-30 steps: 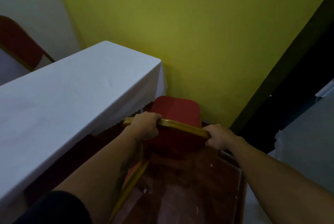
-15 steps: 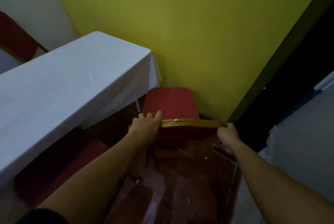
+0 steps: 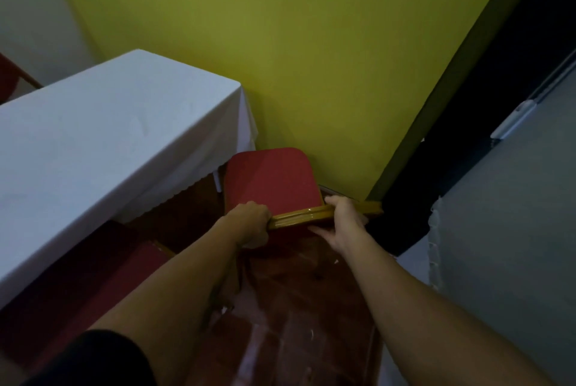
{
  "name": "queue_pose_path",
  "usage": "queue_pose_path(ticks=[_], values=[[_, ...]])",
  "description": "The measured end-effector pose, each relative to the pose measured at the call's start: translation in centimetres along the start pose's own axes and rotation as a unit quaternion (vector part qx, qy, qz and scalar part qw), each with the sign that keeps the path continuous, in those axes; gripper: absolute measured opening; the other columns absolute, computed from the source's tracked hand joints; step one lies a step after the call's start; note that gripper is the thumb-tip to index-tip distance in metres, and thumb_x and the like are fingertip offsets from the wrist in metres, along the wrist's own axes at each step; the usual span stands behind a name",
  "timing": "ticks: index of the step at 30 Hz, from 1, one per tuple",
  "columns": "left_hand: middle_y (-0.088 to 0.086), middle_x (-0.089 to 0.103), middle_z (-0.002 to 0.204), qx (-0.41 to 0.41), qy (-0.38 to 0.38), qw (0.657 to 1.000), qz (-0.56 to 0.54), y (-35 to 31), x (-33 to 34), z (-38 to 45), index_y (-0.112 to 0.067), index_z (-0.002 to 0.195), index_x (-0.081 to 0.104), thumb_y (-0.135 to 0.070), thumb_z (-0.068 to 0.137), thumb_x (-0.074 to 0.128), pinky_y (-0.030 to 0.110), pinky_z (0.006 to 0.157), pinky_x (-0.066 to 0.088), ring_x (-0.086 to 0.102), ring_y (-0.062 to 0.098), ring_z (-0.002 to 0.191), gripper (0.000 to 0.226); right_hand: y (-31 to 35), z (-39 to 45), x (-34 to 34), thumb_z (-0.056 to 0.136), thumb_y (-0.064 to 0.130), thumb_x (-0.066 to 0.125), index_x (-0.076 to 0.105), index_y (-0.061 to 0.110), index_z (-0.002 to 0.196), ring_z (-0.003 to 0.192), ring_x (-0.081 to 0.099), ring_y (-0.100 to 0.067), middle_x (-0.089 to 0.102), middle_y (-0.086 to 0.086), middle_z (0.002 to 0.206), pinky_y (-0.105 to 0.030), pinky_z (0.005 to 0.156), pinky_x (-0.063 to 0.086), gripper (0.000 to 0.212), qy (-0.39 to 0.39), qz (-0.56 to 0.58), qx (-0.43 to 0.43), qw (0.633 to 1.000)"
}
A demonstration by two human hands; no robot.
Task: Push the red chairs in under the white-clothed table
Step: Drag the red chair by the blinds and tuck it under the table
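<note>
A red chair [image 3: 271,179] with a gold frame stands at the end of the white-clothed table [image 3: 103,139], close to the yellow wall. Its seat is beside the table's corner, not under the cloth. My left hand [image 3: 249,223] grips the left end of the gold top rail of the backrest. Farther right on that rail, my right hand [image 3: 344,223] holds on, thumb over the top and fingers spread on the backrest's back. A second red chair seat [image 3: 131,267] shows partly under the table's long side, lower left.
The yellow wall [image 3: 280,42] stands right behind the chair. A dark doorway [image 3: 467,136] opens to the right, and a grey door or panel [image 3: 514,229] fills the right edge. The floor is reddish-brown tile [image 3: 299,307]. Another red chair back [image 3: 9,80] peeks in at far left.
The chair has turned and shifted toward the wall, its seat now nearer the table's corner. My right hand slid inward along the rail and its fingers spread onto the backrest.
</note>
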State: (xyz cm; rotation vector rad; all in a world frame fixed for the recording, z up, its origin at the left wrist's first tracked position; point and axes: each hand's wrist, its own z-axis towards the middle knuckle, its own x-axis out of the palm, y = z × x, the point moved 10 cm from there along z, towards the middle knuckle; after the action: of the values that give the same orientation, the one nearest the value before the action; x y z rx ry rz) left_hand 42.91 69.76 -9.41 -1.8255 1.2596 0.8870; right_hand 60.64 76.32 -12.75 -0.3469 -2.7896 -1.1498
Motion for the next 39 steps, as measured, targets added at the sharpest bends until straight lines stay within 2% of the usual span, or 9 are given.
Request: queue_pose_path(ticks=[2, 5, 10, 14, 19, 23, 30, 35, 39], values=[[0.012, 0.066, 0.108, 0.017, -0.003, 1.0, 0.0, -1.0, 0.8, -0.8, -0.011, 0.107, 0.067, -0.017, 0.086, 0.06, 0.036, 0.076, 0.053, 0.066, 0.031, 0.097, 0.023, 0.3, -0.1, -1.1, 0.086, -0.003, 0.059, 0.047, 0.006, 0.111, 0.092, 0.061, -0.031, 0.056, -0.017, 0.106, -0.056, 0.071, 0.059, 0.029, -0.015, -0.014, -0.008, 1.0], [0.014, 0.065, 0.115, 0.035, 0.001, 0.999, -0.015, -2.9, 1.7, -2.1, -0.01, 0.112, 0.066, -0.021, 0.087, 0.06, 0.036, 0.075, 0.049, 0.064, 0.031, 0.097, 0.027, 1.5, 0.0, -2.4, 0.082, -0.002, 0.056, 0.051, 0.001, 0.12, 0.094, 0.062, -0.033, 0.057, -0.021, 0.11, -0.052, 0.058, 0.059, 0.039, -0.008, -0.071, -0.02, 0.997], [0.017, 0.064, 0.121, 0.067, 0.002, 0.998, -0.016, -5.0, 2.8, -4.1, -0.007, 0.117, 0.065, -0.031, 0.09, 0.063, 0.04, 0.083, 0.052, 0.064, 0.035, 0.107, 0.037, 2.5, 0.2, -3.0, 0.087, 0.001, 0.055, 0.05, 0.002, 0.089, 0.075, 0.061, -0.031, 0.055, -0.018, 0.085, -0.049, 0.055, 0.056, 0.005, 0.016, -0.17, -0.039, 0.985], [0.017, 0.066, 0.119, 0.069, 0.002, 0.997, -0.016, -4.5, 3.1, -5.0, -0.006, 0.117, 0.066, -0.031, 0.089, 0.065, 0.034, 0.075, 0.046, 0.066, 0.035, 0.105, 0.038, 1.8, 0.3, -1.6, 0.088, 0.006, 0.057, 0.053, 0.004, 0.088, 0.078, 0.063, -0.031, 0.057, -0.016, 0.086, -0.042, 0.045, 0.059, 0.005, 0.06, -0.211, -0.028, 0.975], [0.009, 0.064, 0.104, 0.04, 0.005, 0.998, -0.039, -2.1, 2.8, -5.0, -0.012, 0.114, 0.066, -0.029, 0.089, 0.065, 0.033, 0.071, 0.046, 0.059, 0.022, 0.085, 0.031, 1.8, 0.5, 1.8, 0.089, 0.006, 0.056, 0.051, 0.004, 0.098, 0.084, 0.063, -0.032, 0.057, -0.017, 0.095, -0.035, 0.041, 0.057, 0.011, 0.101, -0.252, -0.028, 0.962], [0.011, 0.066, 0.114, 0.03, -0.006, 0.999, -0.037, -2.4, 2.2, -4.2, -0.011, 0.116, 0.066, -0.03, 0.09, 0.064, 0.033, 0.074, 0.045, 0.063, 0.027, 0.095, 0.033, 2.7, 1.9, 2.9, 0.089, 0.007, 0.056, 0.053, 0.005, 0.092, 0.088, 0.063, -0.031, 0.058, -0.016, 0.093, -0.034, 0.043, 0.057, 0.005, 0.113, -0.281, -0.028, 0.953], [0.007, 0.059, 0.102, 0.004, 0.004, 0.998, -0.06, -3.3, 1.4, -1.7, -0.011, 0.118, 0.064, -0.029, 0.089, 0.066, 0.032, 0.073, 0.046, 0.054, 0.019, 0.084, 0.034, 4.5, 5.8, 4.4, 0.09, 0.007, 0.054, 0.053, 0.006, 0.086, 0.071, 0.059, -0.027, 0.055, -0.013, 0.08, -0.033, 0.038, 0.056, 0.004, 0.145, -0.297, -0.021, 0.944], [0.011, 0.063, 0.111, -0.035, 0.004, 0.996, -0.081, -3.4, 0.1, -0.3, -0.008, 0.119, 0.062, -0.033, 0.09, 0.066, 0.033, 0.074, 0.045, 0.053, 0.019, 0.083, 0.038, 5.8, 8.0, 6.9, 0.089, 0.008, 0.054, 0.054, 0.007, 0.084, 0.066, 0.058, -0.025, 0.054, -0.012, 0.075, -0.029, 0.034, 0.051, 0.005, 0.173, -0.324, -0.018, 0.93], [0.005, 0.057, 0.097, -0.071, 0.005, 0.993, -0.095, -3.1, -0.6, 1.1, -0.012, 0.116, 0.064, -0.033, 0.091, 0.065, 0.032, 0.072, 0.045, 0.054, 0.018, 0.079, 0.033, 6.7, 9.7, 9.1, 0.088, 0.005, 0.052, 0.052, 0.007, 0.085, 0.066, 0.06, -0.027, 0.055, -0.012, 0.076, -0.034, 0.036, 0.054, 0.004, 0.204, -0.336, -0.007, 0.919]])
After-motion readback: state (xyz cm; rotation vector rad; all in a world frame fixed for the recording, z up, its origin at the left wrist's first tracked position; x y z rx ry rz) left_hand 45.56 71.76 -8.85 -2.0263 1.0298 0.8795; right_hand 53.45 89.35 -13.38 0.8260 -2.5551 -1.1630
